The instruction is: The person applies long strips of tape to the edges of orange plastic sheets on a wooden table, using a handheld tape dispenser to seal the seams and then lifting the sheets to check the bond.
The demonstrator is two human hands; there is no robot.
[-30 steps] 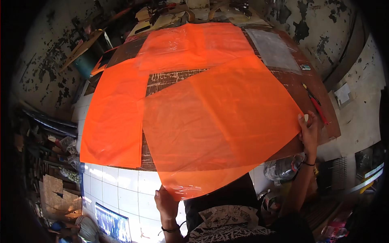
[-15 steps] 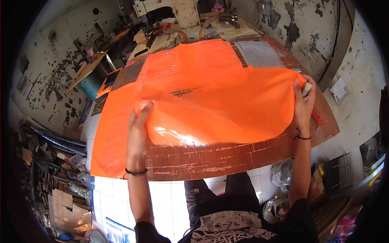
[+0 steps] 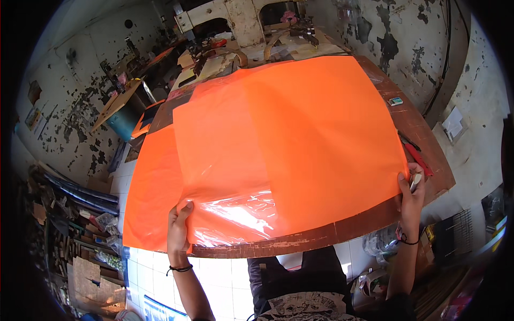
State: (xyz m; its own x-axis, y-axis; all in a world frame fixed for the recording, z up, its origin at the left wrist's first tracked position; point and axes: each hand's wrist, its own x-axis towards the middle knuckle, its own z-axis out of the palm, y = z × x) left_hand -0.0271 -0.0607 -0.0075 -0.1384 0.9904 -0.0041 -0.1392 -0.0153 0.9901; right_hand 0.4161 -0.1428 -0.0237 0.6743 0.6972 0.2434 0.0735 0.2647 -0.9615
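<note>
A large orange sheet (image 3: 326,139) lies spread over the brown wooden table (image 3: 431,142). Shiny clear plastic (image 3: 230,219) covers its left part. My left hand (image 3: 178,227) pinches the sheet's near left corner between thumb and fingers, at the table's front edge. At the near right corner, my right hand (image 3: 411,198) grips the orange edge and also holds a small pale block (image 3: 415,182), whose kind I cannot make out. Another orange sheet (image 3: 147,198) sticks out from beneath on the left.
A red-handled tool (image 3: 420,159) lies just beyond my right hand, and a small green-and-white box (image 3: 395,101) farther back. An old sewing machine (image 3: 243,24) stands behind the table. Cluttered shelves (image 3: 96,283) are at the lower left, a peeling wall (image 3: 396,43) at the right.
Both hands have moved down toward me, pulling the near edge of the orange sheet. The bunched, lifted sheet is now flat, covering the grey sheet at the back right.
</note>
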